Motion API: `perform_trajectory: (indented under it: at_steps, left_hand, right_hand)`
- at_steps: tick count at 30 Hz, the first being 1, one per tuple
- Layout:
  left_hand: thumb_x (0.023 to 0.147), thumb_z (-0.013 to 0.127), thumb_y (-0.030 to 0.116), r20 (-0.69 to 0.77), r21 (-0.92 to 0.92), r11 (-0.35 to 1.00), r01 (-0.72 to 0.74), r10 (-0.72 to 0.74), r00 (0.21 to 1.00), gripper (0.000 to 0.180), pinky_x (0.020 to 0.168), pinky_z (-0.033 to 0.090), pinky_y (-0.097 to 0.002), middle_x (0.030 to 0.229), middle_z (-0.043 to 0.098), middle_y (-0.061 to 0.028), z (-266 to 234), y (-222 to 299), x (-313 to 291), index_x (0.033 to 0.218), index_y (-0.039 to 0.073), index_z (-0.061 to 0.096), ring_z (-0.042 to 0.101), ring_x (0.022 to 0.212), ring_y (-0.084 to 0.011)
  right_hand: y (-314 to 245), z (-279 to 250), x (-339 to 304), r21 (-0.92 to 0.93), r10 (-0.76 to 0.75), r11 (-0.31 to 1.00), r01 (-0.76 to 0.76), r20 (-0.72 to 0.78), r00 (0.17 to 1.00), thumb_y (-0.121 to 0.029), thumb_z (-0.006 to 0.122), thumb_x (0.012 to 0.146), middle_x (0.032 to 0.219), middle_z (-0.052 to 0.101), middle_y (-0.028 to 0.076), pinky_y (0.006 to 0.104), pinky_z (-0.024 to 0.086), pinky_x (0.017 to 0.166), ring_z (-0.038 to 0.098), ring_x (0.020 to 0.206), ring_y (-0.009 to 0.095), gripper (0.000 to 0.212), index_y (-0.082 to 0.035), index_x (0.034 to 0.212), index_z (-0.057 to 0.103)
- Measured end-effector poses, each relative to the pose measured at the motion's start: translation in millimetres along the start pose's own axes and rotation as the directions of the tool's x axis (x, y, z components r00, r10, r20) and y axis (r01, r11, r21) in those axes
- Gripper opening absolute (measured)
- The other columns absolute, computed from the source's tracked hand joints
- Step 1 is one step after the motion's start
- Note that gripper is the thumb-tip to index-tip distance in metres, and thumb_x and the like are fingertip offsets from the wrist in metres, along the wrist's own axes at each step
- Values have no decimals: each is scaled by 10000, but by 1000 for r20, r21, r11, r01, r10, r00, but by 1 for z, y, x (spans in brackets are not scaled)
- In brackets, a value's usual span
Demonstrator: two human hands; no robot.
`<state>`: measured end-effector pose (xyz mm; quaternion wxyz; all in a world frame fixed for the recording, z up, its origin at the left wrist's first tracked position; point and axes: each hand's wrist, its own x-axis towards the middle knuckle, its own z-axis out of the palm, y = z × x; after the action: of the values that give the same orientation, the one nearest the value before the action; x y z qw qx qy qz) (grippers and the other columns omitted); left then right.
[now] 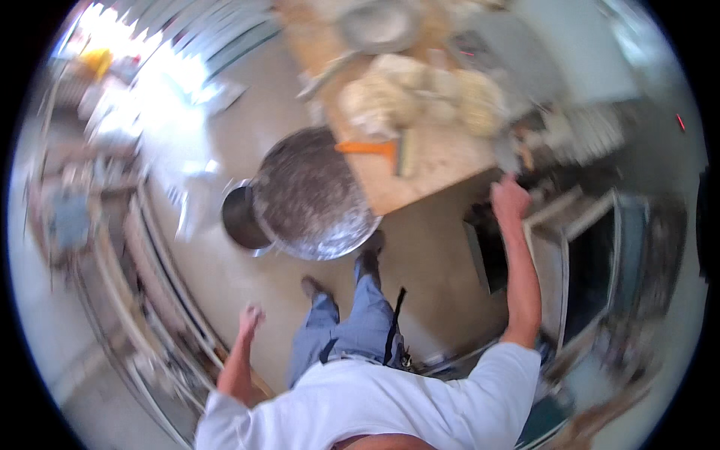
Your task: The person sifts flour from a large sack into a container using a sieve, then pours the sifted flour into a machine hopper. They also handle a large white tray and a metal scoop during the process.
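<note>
My right hand (510, 196) reaches forward beside the near right corner of the wooden worktop (409, 191), with its fingers closed. A grey, blurred thing (506, 156) is just beyond the fingers; its kind cannot be made out, and it seems to be in the hand. My left hand (251, 320) is held low at my left, away from the worktop, its fingers smeared by motion. On the worktop lie a tool with an orange handle (365, 148) and several pale yellowish lumps (382, 97), too blurred to name. Behind them is a round grey bowl (379, 26) with pale contents.
A large round metal tub (307, 195) with a dark, mottled inside stands left of the worktop, partly under its edge. A smaller dark bucket (244, 217) touches it. White plastic bags (196, 202) lie further left. Shelving (161, 277) runs along the left; an open-fronted cabinet (574, 259) stands at right.
</note>
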<state>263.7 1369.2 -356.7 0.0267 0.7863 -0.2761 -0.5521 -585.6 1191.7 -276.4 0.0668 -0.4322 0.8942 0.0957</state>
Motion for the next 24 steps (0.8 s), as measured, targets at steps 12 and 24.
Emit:
perform_trajectory:
  at_steps: [12, 24]
  left_hand:
    - [911, 611, 80, -457, -151, 956, -251, 157, 875, 253, 654, 605, -333, 912, 742, -157, -60, -40, 45, 1135, -29, 658, 737, 751, -207]
    - [886, 748, 336, -708, -92, 947, -309, 156, 688, 440, 842, 556, -453, 1037, 725, -135, -260, -43, 224, 1220, 67, 648, 701, 969, -328]
  right_hand:
    - [50, 40, -72, 755, 151, 618, -218, 157, 976, -236, 537, 928, 725, 565, 161, 429, 454, 581, 562, 633, 318, 238, -3, 954, 578]
    - [-265, -8, -359, 919, 230, 394, 8, -107, 967, -274, 668, 1005, 581, 475, -21, 297, 326, 457, 417, 491, 92, 449, -94, 625, 511]
